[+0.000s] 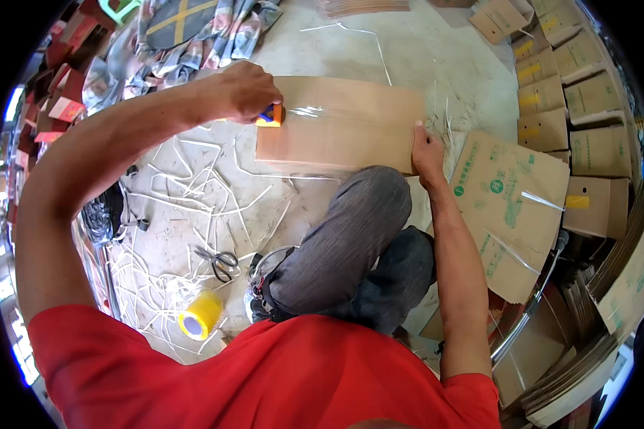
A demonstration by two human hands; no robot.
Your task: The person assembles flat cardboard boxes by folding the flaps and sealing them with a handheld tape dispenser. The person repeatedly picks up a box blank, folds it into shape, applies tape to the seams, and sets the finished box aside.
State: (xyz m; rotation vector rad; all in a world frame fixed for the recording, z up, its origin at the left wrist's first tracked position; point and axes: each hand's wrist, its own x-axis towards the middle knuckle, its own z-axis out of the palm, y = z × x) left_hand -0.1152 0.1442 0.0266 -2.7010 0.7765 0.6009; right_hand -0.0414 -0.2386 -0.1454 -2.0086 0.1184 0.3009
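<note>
Cardboard box (pixel 365 129) — before the bent knee (pixel 379 193), taping apparently in hand. Left hand (pixel 242 91): fingers curled round tape dispenser (pixel 269 116), box's left end. Right hand (pixel 429 155): thumb at right end; finger grip cannot be told. Next move — likely wants firm pressing, box steadied.

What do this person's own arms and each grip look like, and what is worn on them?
Plain red short sleeves, left and right. Both forearms are bare. The left grip and right grip are ungloved human hands; no wristband is visible.
</note>
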